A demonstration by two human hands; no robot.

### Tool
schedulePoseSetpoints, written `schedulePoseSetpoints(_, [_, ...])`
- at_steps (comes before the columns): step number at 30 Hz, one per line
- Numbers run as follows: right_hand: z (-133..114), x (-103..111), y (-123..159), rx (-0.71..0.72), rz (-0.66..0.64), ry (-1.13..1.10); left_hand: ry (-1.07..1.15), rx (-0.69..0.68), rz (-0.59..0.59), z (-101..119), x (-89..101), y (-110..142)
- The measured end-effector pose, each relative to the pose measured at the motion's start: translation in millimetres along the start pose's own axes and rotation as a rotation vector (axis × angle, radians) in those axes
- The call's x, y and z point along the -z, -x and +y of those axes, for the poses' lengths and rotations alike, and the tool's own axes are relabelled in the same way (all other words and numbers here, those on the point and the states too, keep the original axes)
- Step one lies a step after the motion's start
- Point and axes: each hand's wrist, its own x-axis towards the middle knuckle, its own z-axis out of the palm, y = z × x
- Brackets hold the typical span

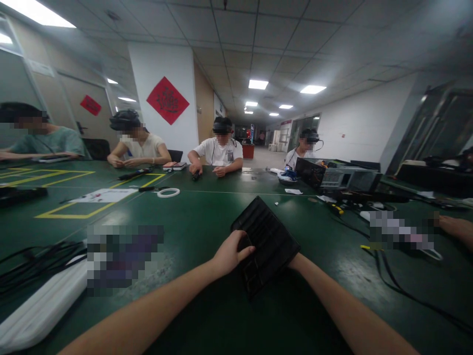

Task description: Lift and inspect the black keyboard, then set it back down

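Note:
A flat black ribbed panel (266, 241), about the size of a keyboard, is held tilted above the green table (207, 207) in front of me. My left hand (231, 254) grips its left edge, thumb on top and fingers curled round. My right hand (293, 261) is almost wholly hidden behind the panel's right lower edge; only the wrist shows, and its fingers cannot be seen.
Several people sit along the far side of the table. A white ring (168, 193), papers and yellow tape lines lie to the left. Black cables (33, 259) and a white strip (40, 310) are near left. Electronic equipment (340, 178) and cables stand to the right, with another person's hand (456, 228).

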Motion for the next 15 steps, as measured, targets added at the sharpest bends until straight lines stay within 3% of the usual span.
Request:
schedulePoseSetpoints(4, [0.6, -0.3, 1.8, -0.001, -0.079, -0.033, 0.152, 0.100, 0.002, 10.2, 8.4, -6.0])
schedulePoseSetpoints(9, [-6.3, 4.4, 5.2, -0.025, -0.102, 0.053, 0.774, 0.607, 0.359, 5.5, 27.5, -19.7])
schedulePoseSetpoints(11, [-11.6, 6.0, 6.8, 0.009, -0.108, 0.107, 0.926, 0.735, 0.448, -0.1, 35.0, -23.5])
schedulePoseSetpoints(15, [-20.5, 5.5, 8.7, 0.009, -0.096, 0.112, 0.971, 0.762, 0.403, -1.2, 39.1, -23.3])
